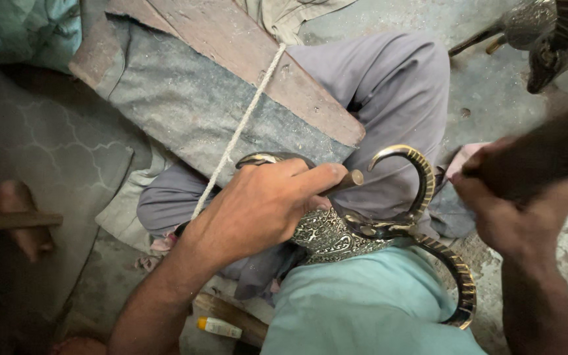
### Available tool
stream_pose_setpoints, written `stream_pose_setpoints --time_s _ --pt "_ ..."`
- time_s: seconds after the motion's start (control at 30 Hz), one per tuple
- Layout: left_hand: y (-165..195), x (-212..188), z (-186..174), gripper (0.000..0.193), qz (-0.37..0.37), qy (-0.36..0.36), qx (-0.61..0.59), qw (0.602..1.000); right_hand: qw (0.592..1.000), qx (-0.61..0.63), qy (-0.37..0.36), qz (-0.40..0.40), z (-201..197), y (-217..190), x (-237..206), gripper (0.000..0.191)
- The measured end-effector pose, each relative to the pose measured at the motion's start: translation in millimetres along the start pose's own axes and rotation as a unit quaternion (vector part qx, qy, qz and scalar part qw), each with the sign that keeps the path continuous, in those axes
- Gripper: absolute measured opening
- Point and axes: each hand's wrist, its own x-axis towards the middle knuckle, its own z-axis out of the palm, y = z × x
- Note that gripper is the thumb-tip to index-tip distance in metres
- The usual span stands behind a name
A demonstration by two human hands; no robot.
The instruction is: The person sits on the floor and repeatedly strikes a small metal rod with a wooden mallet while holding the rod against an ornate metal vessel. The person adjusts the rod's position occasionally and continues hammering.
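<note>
My left hand [264, 204] is closed around a thin brown chisel-like tool [350, 179], whose tip rests against an engraved silver metal figure [330, 233] lying across my lap. The figure has curved, ribbed gold-and-dark horns [422, 181], one arching up and another sweeping down to the right. My right hand [514, 210] is raised at the right edge, gripping a dark blurred handle [547, 154] that looks like a hammer. A white rope [241, 125] runs from the figure up over a wooden plank [231, 39].
A grey padded board [185, 98] lies under the plank, over my grey-trousered legs. Another horned metal figure [547, 39] stands at the top right. A small yellow-capped tube [219, 327] and a wooden piece [231, 315] lie on the concrete floor below.
</note>
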Motion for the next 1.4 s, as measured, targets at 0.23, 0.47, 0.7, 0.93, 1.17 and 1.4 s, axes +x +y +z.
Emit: stream_pose_setpoints --time_s 0.23,0.47,0.7,0.93,1.17,1.4 --pt "11 -43 7 0.029 0.014 0.233 -0.093 0.968 0.987 -0.150 0.022 -0.060 -4 -3 8 0.037" --pt "13 -78 86 0.025 -0.106 0.523 -0.303 0.790 0.991 0.119 0.015 0.065 8 -9 19 0.042" --pt "5 -72 117 0.024 -0.102 0.547 -0.324 0.766 0.991 -0.021 0.005 -0.130 -13 -74 37 0.043" --pt "-12 -72 143 0.024 -0.081 0.592 -0.067 0.799 0.873 -0.278 0.045 -0.398 -31 -150 50 0.029" --pt "-32 -63 165 0.027 -0.075 0.601 0.095 0.790 0.772 -0.319 -0.016 -0.550 -38 -225 56 0.025" --pt "-28 -59 163 0.033 -0.078 0.605 0.041 0.792 0.673 -0.389 0.054 -0.626 -35 -239 58 0.020"
